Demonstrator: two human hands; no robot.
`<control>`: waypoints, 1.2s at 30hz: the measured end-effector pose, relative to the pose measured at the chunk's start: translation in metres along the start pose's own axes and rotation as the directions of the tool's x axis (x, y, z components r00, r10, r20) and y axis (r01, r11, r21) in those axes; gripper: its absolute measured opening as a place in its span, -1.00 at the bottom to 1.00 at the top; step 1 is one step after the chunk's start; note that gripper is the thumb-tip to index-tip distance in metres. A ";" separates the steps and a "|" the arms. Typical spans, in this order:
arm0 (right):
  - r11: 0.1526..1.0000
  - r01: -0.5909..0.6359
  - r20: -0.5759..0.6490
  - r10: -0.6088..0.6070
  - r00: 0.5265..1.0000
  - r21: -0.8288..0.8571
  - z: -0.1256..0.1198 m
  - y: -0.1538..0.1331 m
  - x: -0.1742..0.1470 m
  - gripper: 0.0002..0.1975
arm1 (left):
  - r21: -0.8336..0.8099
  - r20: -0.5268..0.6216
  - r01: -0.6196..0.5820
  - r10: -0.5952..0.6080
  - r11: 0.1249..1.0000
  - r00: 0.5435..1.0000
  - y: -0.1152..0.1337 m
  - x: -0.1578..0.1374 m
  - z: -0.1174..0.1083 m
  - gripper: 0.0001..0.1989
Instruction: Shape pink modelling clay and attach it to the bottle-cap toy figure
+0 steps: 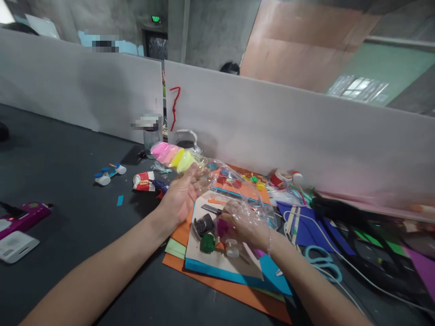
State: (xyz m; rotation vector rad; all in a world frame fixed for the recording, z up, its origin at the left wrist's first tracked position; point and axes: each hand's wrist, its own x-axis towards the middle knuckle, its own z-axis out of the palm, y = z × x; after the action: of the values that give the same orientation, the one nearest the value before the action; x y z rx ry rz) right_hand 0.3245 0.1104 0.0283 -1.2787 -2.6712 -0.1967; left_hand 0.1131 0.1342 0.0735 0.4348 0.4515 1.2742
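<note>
My left hand [185, 194] holds a clear plastic bag [234, 174], its thumb raised and its fingers partly behind the film. Pink and yellow pieces [175, 156] fill the bag's far left end. My right hand [241, 222] is inside the wide end of the bag, which covers it down to the wrist. Its fingers are curled, and what they hold is hidden. By those fingers a grey blade [211, 208] sticks out; I cannot tell whether it is gripped. Below lie a black cap [203, 225], a green cap [207, 243] and a clear cap [232, 248] on a beige board [224, 267].
Blue scissors [322, 262] and a white cable [335, 242] lie at the right. Left are a red-and-white packet [143, 181], a small blue-and-white wheeled piece [110, 173] and a magenta device [25, 217]. A jar [152, 139] and kettle [186, 140] stand before the white partition [288, 122].
</note>
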 end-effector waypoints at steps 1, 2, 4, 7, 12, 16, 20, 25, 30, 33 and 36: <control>1.000 0.001 -0.016 -0.001 1.000 0.004 -0.003 0.004 -0.003 -0.91 | 0.003 0.001 -0.002 0.002 1.000 1.000 0.000 -0.001 0.000 -0.79; 1.000 -0.019 -0.053 0.019 0.998 0.010 -0.008 0.010 -0.008 -0.93 | 0.008 0.002 -0.003 0.003 1.000 1.000 0.000 -0.001 0.000 -0.79; 0.991 -0.129 -0.189 0.131 0.973 0.024 -0.026 0.022 -0.023 -0.96 | 0.022 0.005 -0.006 0.006 1.000 1.000 -0.001 0.001 -0.001 -0.77; 0.935 -0.347 -0.450 0.341 0.825 0.073 -0.064 0.030 -0.047 -0.86 | 0.046 0.000 -0.040 0.040 0.998 0.999 -0.004 0.003 -0.003 -0.74; 0.795 -0.452 -0.683 0.591 0.430 0.404 -0.119 -0.019 -0.062 -0.66 | 0.071 0.036 -0.132 0.129 0.989 0.991 -0.014 -0.002 0.000 -0.67; 0.957 -0.291 -0.481 0.247 0.841 -0.017 -0.122 -0.050 -0.047 -0.75 | 0.110 0.048 -0.152 0.148 0.982 0.988 -0.021 -0.010 0.001 -0.65; 0.909 -0.303 -0.400 0.174 0.900 -0.286 -0.106 -0.043 -0.034 -0.66 | 0.166 0.059 -0.161 0.153 0.973 0.986 -0.026 -0.015 0.002 -0.68; 0.952 -0.266 -0.376 0.194 0.906 -0.150 -0.100 -0.039 -0.027 -0.69 | 0.254 0.064 -0.127 0.114 0.959 0.991 -0.036 -0.020 0.003 -0.69; 0.952 -0.306 -0.396 0.280 0.874 -0.004 -0.088 -0.040 -0.017 -0.74 | 0.450 0.149 -0.176 0.121 0.875 0.981 -0.043 -0.023 -0.004 -0.77; 0.928 -0.330 -0.384 0.373 0.845 0.175 -0.079 -0.040 -0.011 -0.73 | 0.466 0.162 -0.183 0.120 0.866 0.980 -0.042 -0.026 -0.004 -0.82; 0.861 -0.258 -0.316 0.416 0.853 0.438 -0.077 -0.043 -0.009 -0.69 | 0.277 0.082 -0.170 0.153 0.946 0.985 -0.039 -0.027 0.000 -0.66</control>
State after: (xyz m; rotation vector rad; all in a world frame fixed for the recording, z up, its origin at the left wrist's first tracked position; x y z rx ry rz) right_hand 0.3044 0.0617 0.0992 -1.3785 -1.9692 0.1012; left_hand 0.1378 0.0990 0.0545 0.7631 0.5603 1.3559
